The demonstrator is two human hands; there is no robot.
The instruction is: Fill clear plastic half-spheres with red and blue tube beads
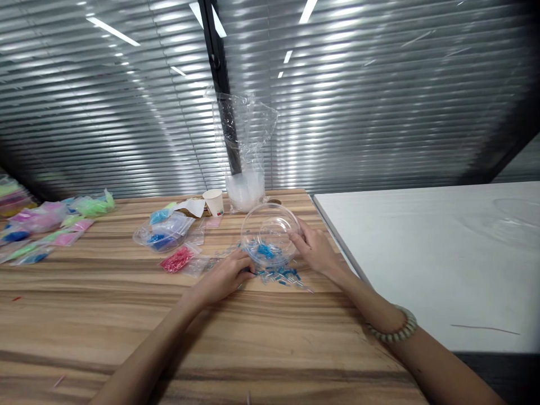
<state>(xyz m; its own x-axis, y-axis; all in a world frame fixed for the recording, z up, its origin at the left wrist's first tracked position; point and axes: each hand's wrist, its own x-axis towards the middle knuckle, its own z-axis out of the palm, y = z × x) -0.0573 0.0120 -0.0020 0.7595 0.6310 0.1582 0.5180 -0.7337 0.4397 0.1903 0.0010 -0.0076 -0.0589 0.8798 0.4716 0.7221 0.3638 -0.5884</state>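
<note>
Because the small blue and clear pieces [282,275] lie loose on the wooden table [236,349], just on the near side of the clear bowl [276,220], short, low finger strokes suit them better than a quick sweep, which could scatter them. At the bowl's near left edge, the left hand [228,274] rests low, its fingers curled inward with small gaps; whether they pinch a piece, I cannot tell. Keeping those fingertips flat to the wood would probably gather the light pieces best. On the bowl's right side, the right hand [316,250] is closed on the wall, thumb over the rim and fingers outside. The bowl looks tipped towards the person, with more blue pieces [265,250] in its lower part, so a steady grip and a modest tilt should stop them spilling. Left of the bowl, a packet of red pieces [177,259] lies near enough to be worth keeping the left wrist clear of. Beyond the bowl, to its left, a paper cup [214,202] stands beside a clear plastic bag [247,188]; pushing the bowl away could knock both.
</note>
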